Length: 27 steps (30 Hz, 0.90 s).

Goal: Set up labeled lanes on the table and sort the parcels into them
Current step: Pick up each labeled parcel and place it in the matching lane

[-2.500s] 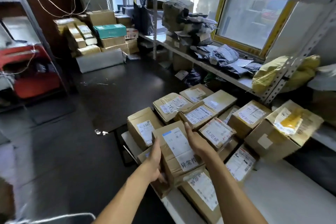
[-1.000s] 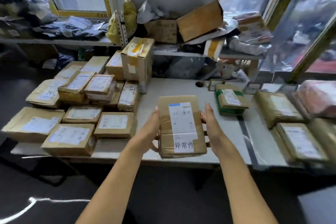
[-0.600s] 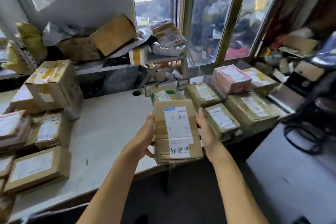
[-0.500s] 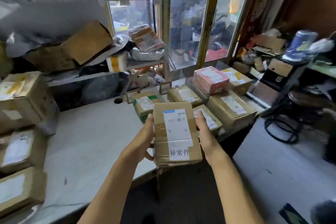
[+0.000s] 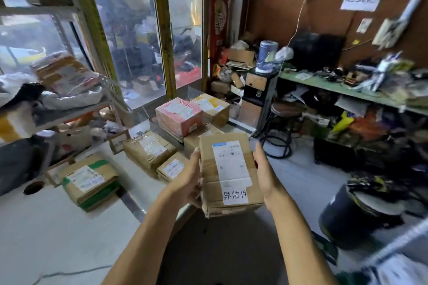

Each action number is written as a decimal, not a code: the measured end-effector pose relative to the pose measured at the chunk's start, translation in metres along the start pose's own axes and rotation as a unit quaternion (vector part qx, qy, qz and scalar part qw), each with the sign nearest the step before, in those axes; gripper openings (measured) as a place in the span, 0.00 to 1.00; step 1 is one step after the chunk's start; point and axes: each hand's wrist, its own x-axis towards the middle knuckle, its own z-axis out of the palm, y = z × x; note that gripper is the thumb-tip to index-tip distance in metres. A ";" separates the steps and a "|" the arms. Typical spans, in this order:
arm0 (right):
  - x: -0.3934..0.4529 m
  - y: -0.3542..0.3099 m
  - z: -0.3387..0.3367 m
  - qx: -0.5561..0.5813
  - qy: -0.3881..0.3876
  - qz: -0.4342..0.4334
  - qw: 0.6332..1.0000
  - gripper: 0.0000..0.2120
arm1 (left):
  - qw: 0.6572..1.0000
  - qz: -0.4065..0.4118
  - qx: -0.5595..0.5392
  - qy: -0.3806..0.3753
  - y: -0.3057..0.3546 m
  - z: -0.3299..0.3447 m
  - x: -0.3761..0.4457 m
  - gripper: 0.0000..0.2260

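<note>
Both hands grip one brown parcel (image 5: 229,173) by its long sides: left hand (image 5: 186,183) on its left edge, right hand (image 5: 266,176) on its right edge, fingers curled around it. Parcel is held in the air just off the bench's (image 5: 46,227) right near corner, label side up. Behind it on the bench lie a pink box (image 5: 178,115) and taped brown parcels (image 5: 148,150). A green-banded parcel (image 5: 90,183) lies farther left.
</note>
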 end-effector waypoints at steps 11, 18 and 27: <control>0.122 -0.028 -0.085 0.008 0.045 0.052 0.998 0.22 | 0.998 -0.001 0.005 -0.059 0.069 0.076 0.147 0.34; 0.186 -0.041 -0.129 -0.013 0.078 0.084 0.993 0.22 | 0.996 -0.024 -0.028 -0.075 0.090 0.117 0.208 0.33; 0.285 -0.045 -0.160 -0.049 0.009 0.122 0.991 0.26 | 0.992 -0.035 -0.107 -0.049 0.106 0.138 0.260 0.32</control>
